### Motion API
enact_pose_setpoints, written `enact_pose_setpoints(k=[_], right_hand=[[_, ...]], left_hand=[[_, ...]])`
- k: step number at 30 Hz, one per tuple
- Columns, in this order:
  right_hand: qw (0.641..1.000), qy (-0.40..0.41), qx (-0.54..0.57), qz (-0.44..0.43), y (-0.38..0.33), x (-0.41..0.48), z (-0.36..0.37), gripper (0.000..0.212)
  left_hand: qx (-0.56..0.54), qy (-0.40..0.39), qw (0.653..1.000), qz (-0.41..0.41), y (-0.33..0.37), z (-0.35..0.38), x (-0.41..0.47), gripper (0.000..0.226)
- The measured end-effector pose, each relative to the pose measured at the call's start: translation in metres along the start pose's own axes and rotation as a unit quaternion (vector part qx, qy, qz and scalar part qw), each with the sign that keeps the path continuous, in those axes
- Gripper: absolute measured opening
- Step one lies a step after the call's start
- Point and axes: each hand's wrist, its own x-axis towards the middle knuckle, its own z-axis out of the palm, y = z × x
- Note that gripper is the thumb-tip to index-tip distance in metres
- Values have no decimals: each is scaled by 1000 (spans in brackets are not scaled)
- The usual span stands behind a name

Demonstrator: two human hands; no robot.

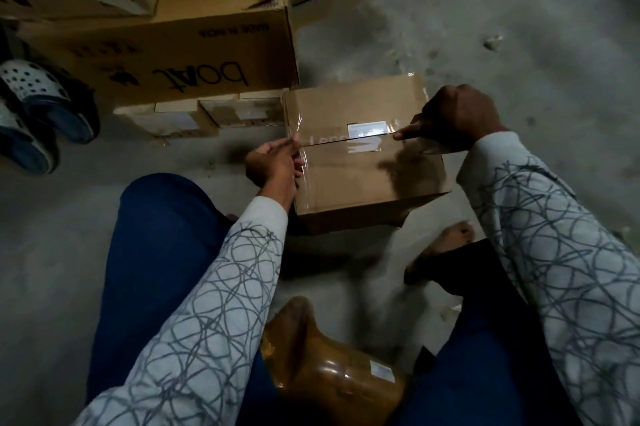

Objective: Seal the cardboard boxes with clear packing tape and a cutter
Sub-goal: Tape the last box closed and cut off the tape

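we are in the taping step: a strip of clear tape (332,138) is stretched left to right over the centre seam of the cardboard box (367,179), which sits on the floor just beyond our knees. our left hand (273,165) pinches the tape's end at the box's left edge, fingers curled on the film. our right hand (457,117) is closed in a fist at the right edge, with the tape running into it and one finger laid along the strip. we cannot tell whether the roll is inside that fist. no cutter shows anywhere.

we judge the strip is not yet fully pressed down, since it glints loosely near the left edge. next we should lower it onto the seam, smooth it flat and fold the left end over the side. then we would need the cutter to sever it at the right. a big printed carton (180,58) stands far left.
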Motion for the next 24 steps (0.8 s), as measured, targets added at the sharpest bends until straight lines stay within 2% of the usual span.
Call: enact_pose_setpoints(k=[2,7,9,12,17,21,24], right_hand=[[1000,-1,18,20,2,12,0,44],[999,28,19,34,-6,35,4,40],[999,26,8,22,-12,40,7,43],[1000,25,-11,13,-21,44,8,48],[1000,25,-10,16,-25,47,7,49],[999,23,-11,25,-28,45,6,57],[999,21,-13,31,-29,44,5,53]], left_hand=[[-16,32,999,12,-3,9,1,12],[-26,113,993,37,-21,21,5,20],[51,160,984,59,-26,21,5,16],[189,218,952,100,-29,15,8,22],[131,183,970,92,-33,13,15,16],[68,185,978,65,-31,16,11,16],[60,168,982,56,-29,16,9,16]])
